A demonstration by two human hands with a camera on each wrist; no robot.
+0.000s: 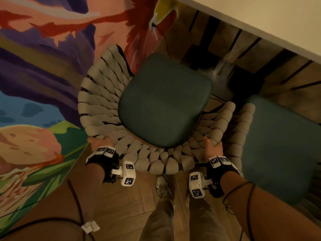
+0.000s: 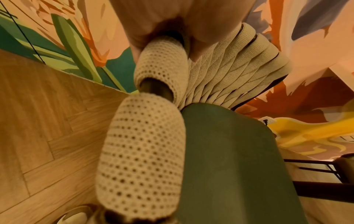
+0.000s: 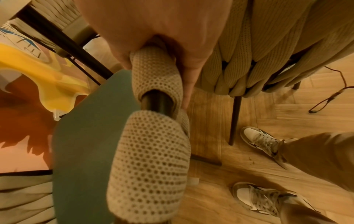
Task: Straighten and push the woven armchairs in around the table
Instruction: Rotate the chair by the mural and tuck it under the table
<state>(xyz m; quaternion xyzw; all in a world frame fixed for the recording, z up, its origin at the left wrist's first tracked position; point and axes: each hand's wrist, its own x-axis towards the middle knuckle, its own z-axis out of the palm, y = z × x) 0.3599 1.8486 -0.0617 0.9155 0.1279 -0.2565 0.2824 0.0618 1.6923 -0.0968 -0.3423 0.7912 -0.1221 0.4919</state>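
Note:
A woven armchair with beige straps and a teal seat cushion stands in front of me, facing the white table. My left hand grips the back rim on the left side; the left wrist view shows its fingers curled round the strap-wrapped rim. My right hand grips the rim on the right; its fingers wrap the rim in the right wrist view. A second woven armchair with a teal seat stands touching close on the right.
A painted mural wall runs close along the chair's left side. A black cable hangs from a wall socket past the seat. Wooden floor lies below, with my shoes behind the chair. Dark table legs stand under the tabletop.

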